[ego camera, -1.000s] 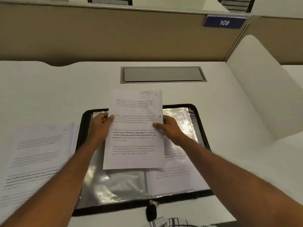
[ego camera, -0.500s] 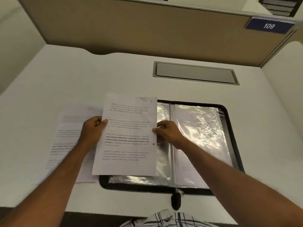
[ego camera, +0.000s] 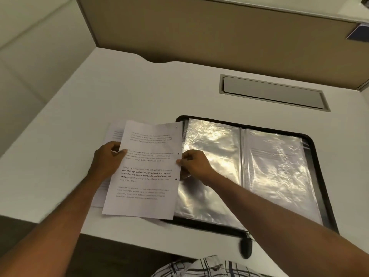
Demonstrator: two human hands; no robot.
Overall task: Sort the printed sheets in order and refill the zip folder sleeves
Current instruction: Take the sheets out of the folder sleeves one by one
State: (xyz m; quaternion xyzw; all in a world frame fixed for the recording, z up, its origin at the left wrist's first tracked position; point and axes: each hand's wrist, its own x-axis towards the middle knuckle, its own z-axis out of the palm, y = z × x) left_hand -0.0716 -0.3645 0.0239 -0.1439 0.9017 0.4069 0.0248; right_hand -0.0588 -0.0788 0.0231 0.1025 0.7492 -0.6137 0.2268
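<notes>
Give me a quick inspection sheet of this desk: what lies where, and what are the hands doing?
Surface: white desk.
Job's things: printed sheet held over a paper stack, overlapping the left edge of the open zip folder; its clear sleeves are shiny, and the right one shows faint print.
Clutter: nothing seen.
Grippers: left hand grips the sheet's left edge; right hand pinches its right edge.
Cables: nothing seen; the grey hatch is closed.
Surroundings: beige partition; checked clothing at the bottom.

White sheet (ego camera: 143, 172), black-edged folder (ego camera: 319, 156), plaid shirt (ego camera: 199, 266)
</notes>
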